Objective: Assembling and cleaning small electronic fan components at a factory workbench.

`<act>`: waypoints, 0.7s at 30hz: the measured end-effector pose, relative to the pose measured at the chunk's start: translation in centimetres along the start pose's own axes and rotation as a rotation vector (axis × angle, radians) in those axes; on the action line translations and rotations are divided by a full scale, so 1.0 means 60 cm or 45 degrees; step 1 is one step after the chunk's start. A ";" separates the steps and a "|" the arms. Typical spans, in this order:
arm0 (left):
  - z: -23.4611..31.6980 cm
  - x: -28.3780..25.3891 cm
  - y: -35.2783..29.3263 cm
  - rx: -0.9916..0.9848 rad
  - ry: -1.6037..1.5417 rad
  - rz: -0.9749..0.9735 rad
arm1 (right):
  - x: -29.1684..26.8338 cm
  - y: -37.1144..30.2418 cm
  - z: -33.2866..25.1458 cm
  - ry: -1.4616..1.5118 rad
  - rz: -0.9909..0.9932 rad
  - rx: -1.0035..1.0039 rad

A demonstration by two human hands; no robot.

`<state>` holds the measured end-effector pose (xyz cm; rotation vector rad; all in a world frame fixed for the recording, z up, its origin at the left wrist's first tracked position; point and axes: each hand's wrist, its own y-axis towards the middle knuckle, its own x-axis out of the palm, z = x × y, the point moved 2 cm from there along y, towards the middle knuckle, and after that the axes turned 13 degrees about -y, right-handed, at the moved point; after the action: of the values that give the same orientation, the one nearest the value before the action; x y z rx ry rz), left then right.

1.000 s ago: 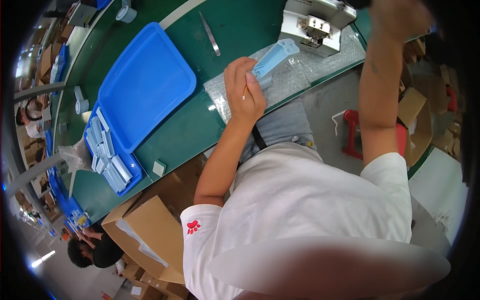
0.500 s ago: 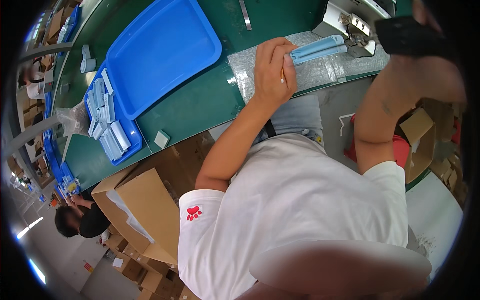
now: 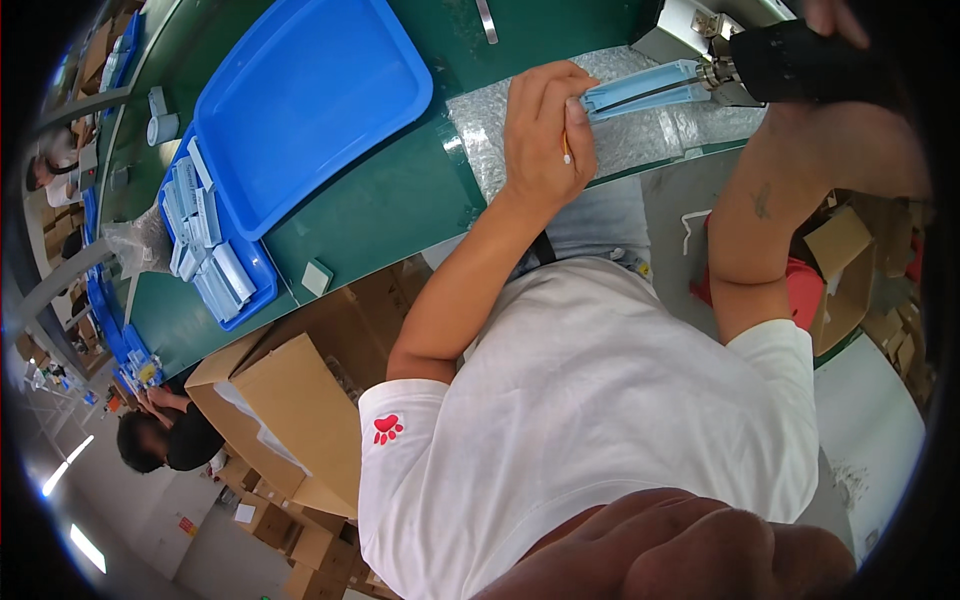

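Note:
My left hand (image 3: 545,130) is closed around one end of a light-blue plastic housing (image 3: 645,85), long and narrow with an open channel. A short thin wire with a white connector pokes out below my fingers. My right hand (image 3: 838,18), partly cut off at the upper right, grips a black power screwdriver (image 3: 800,62) with a metal nose. Its long thin bit runs along the housing's channel toward my left hand; the bit's tip is hard to make out. Under the housing lies bubble wrap (image 3: 480,140) on the green table.
Behind the screwdriver stands a metal fixture (image 3: 675,30). A big blue tray (image 3: 310,110) overlaps a smaller blue tray (image 3: 262,275) with several light-blue housings (image 3: 205,225). A small pale block (image 3: 317,278) lies near the table edge. Cardboard boxes (image 3: 300,415) stand below; another person (image 3: 165,435) sits far left.
The screwdriver has moved left, its nose now at the housing's right end and its bit along the channel. My left hand keeps its hold, nearly still. The view has shifted slightly.

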<state>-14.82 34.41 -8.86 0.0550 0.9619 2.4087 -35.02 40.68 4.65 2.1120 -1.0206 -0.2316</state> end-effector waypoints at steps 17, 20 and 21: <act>-0.001 0.001 0.000 0.056 0.020 -0.026 | -0.091 0.001 0.020 0.330 -0.041 0.120; -0.002 0.003 0.000 0.051 0.002 -0.035 | -0.100 0.001 0.029 0.393 -0.052 0.144; -0.001 0.003 0.000 0.047 0.004 -0.031 | -0.103 0.007 0.033 0.415 -0.057 0.153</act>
<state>-14.99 34.46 -8.97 0.0524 1.0027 2.3700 -40.26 43.93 2.64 2.1906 -0.8106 0.1524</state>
